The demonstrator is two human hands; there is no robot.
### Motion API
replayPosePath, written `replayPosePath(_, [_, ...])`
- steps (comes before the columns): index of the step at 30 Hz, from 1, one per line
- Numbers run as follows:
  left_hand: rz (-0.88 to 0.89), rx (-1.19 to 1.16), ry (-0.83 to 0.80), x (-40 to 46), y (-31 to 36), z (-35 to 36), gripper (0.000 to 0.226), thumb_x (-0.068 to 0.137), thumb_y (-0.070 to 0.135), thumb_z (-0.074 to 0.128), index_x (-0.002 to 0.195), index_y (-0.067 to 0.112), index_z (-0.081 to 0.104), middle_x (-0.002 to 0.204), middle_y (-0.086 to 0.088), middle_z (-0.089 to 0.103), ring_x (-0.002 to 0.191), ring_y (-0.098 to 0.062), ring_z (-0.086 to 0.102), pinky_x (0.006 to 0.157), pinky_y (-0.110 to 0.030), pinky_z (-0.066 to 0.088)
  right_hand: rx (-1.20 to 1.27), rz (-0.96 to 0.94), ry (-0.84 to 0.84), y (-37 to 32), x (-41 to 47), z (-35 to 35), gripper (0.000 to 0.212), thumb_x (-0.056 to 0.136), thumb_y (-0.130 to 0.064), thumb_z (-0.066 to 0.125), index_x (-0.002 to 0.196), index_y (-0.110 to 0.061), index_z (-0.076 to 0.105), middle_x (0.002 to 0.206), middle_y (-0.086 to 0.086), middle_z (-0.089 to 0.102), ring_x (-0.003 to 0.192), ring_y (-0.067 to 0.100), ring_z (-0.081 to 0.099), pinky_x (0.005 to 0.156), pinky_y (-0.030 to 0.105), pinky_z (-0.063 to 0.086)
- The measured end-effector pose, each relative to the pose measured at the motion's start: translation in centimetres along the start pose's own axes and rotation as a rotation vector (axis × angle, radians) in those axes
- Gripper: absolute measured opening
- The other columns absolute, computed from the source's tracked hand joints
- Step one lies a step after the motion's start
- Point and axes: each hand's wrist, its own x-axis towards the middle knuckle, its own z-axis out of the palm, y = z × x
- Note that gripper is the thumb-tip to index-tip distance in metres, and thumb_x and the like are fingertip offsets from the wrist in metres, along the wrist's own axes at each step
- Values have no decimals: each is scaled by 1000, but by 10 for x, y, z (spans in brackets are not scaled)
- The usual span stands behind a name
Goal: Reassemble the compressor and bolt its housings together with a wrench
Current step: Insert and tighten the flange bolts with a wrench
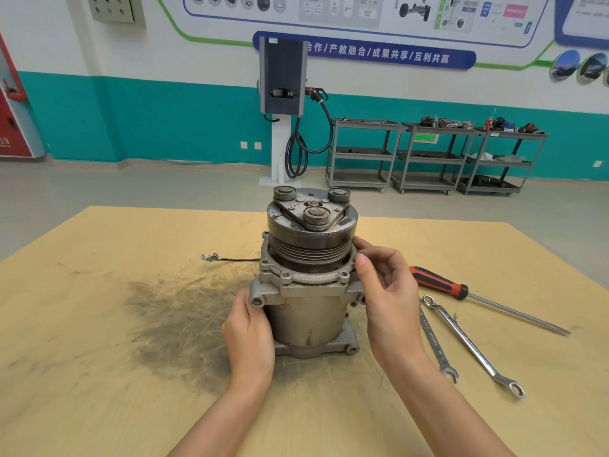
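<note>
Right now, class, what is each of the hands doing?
Left hand: holds the compressor at its lower housing, fingers curled round it.
Right hand: grips the upper housing's rim.

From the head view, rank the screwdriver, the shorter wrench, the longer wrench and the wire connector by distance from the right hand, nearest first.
1. Screwdriver: its red handle is just right of the right hand.
2. Shorter wrench: right of the wrist.
3. Longer wrench: further right.
4. Wire connector: far left, beyond the compressor.

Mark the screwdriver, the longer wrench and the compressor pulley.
screwdriver point(438, 282), head view, on its red-black handle.
longer wrench point(468, 343), head view, mid-shank.
compressor pulley point(308, 249), head view, on its grooved rim.
</note>
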Motion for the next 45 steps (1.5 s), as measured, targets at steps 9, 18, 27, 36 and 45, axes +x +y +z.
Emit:
replayPosePath(9, [-3, 28, -5, 0, 0, 0, 41, 103, 12, 41, 76, 40, 54, 70, 37, 60, 68, 18, 52, 62, -6, 39, 70, 13, 2, 1, 4, 2, 5, 91, 2, 59, 91, -2, 55, 115, 4, 68, 106, 5, 66, 89, 14, 50])
replayPosePath(18, [-5, 18, 3, -1, 1, 0, 39, 101, 9, 41, 79, 36, 59, 71, 26, 64, 69, 18, 54, 61, -3, 39, 6, 2, -8, 1, 3, 1, 3, 93, -2, 59, 95, -4, 57, 117, 2, 67, 109, 4, 64, 90, 14, 49])
replayPosePath(27, [-6, 24, 7, -1, 1, 0, 38, 100, 8, 40, 78, 33, 58, 76, 13, 62, 66, 15, 53, 58, -6, 38, -41, -24, -18, 3, 2, 0, 11, 96, -6, 55, 99, -11, 64, 110, -6, 71, 107, 1, 63, 89, 13, 48])
replayPosePath(36, [-9, 29, 0, -1, 1, 0, 37, 101, 10, 41, 79, 34, 59, 76, 15, 63, 69, 16, 53, 60, -4, 39, 23, -13, -16, 6, 4, -2, 11, 93, -5, 58, 100, -12, 64, 103, -6, 73, 102, 5, 66, 85, 14, 49])
replayPosePath(45, [-11, 29, -12, 0, -1, 0, 37, 101, 9, 40, 80, 33, 59, 71, 32, 63, 68, 16, 53, 58, -4, 38, 78, 15, 0, 5, 9, -2, 8, 90, -1, 62, 91, -6, 57, 107, -1, 72, 104, 6, 67, 86, 15, 50])
